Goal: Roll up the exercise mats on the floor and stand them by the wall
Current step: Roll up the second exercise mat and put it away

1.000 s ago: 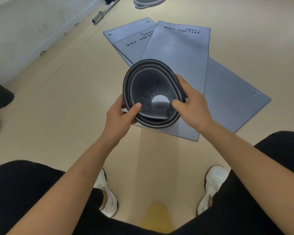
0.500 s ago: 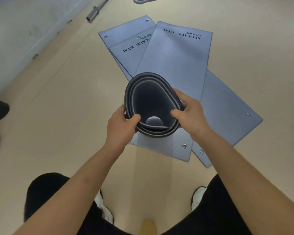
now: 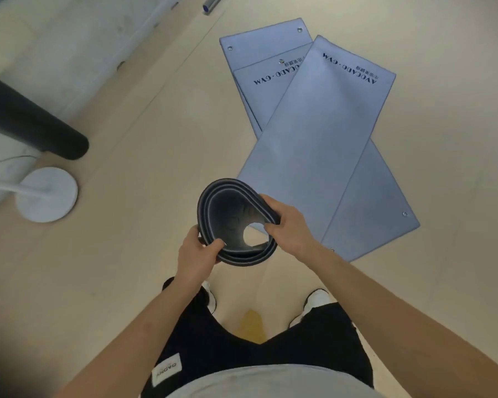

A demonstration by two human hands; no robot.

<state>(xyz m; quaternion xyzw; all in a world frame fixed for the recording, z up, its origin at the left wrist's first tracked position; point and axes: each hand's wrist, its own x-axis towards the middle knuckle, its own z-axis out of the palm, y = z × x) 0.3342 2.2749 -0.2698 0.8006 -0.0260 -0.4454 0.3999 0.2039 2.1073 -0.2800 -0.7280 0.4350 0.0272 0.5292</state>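
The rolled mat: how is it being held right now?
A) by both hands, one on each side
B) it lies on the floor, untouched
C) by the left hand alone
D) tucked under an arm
A: the left hand grips the near-left rim of the rolled mat and the right hand pinches its right rim.

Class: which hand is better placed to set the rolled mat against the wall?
Left, probably: the left hand grips the dark grey rolled exercise mat on its wall-facing side; the pale wall lies left.
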